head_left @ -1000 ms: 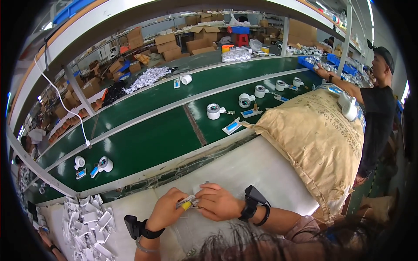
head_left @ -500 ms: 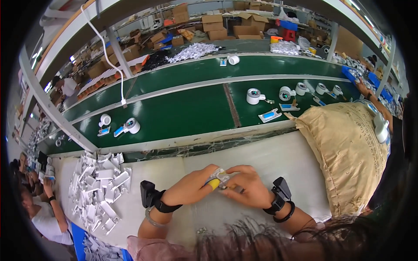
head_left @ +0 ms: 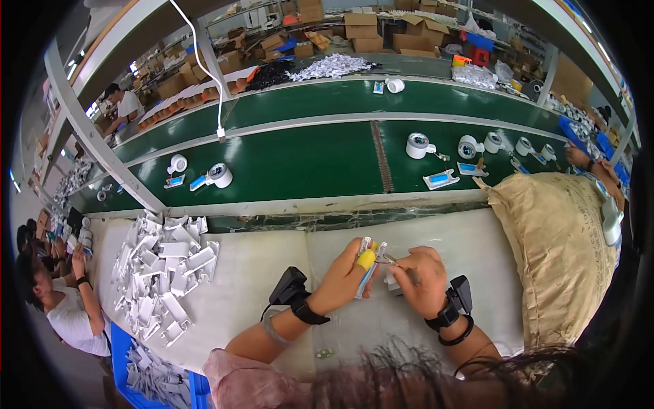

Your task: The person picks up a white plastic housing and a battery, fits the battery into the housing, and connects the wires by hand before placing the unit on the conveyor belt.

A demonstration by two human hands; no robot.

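Note:
My left hand (head_left: 343,278) is closed round a white plastic handle shell (head_left: 366,278) with a blue strip along its inside. The thumb wears a yellow finger cover (head_left: 366,258) and presses near the shell's upper end. Just to the right, my right hand (head_left: 424,278) is closed in a pinch beside that end. Thin wires run between the shell and its fingertips, but what the fingertips hold is too small to make out. A white part (head_left: 393,281) shows partly behind the right fingers. On the worktop close to me lies a small green-and-silver piece (head_left: 325,353).
White plastic shells (head_left: 167,269) are heaped at left, above a blue bin (head_left: 122,354) of similar parts. A brown sack (head_left: 558,252) stands at right. Round white units (head_left: 417,145) sit on the green conveyor (head_left: 300,160). A white cable (head_left: 221,129) hangs over it. Other people work at both sides.
The whole view has shifted. My hands have moved apart from their close hold, and the shell is now tilted up with its blue strip showing. A white part has come into sight behind the right fingers.

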